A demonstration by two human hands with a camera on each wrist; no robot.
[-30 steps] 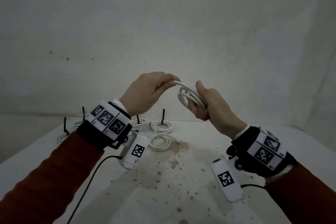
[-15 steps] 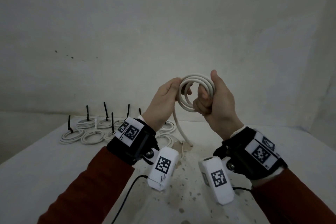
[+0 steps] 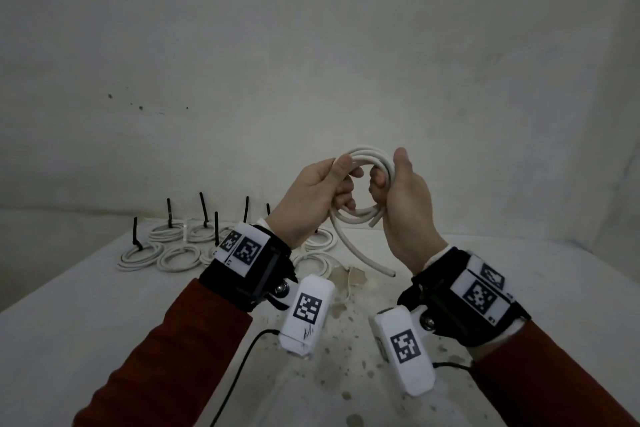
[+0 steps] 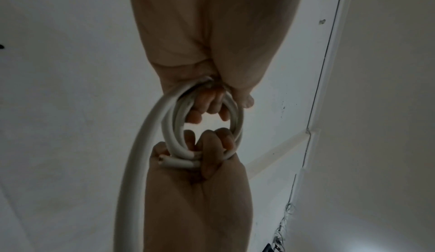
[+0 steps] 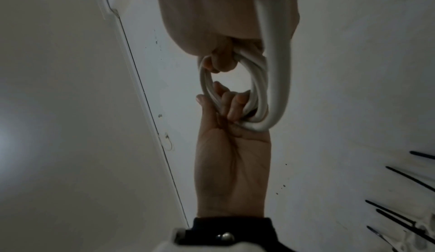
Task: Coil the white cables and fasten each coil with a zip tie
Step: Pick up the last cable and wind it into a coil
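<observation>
A white cable coil of about three loops is held up in front of the wall, above the table. My left hand grips its left side, thumb on top and fingers curled through the ring. My right hand grips the right side, thumb up. A loose tail hangs from the coil's bottom left and ends in the air. A short cut end pokes out by the right palm. In the left wrist view the coil sits between the left hand and the right hand.
Several finished coils with upright black zip ties lie at the back left of the stained white table. More coils lie behind my left wrist. A chipped patch marks the table middle. The wall stands close behind.
My left hand has laid more cable onto the coil and now grips its left side. The tail has shortened and its end has lifted off the table.
</observation>
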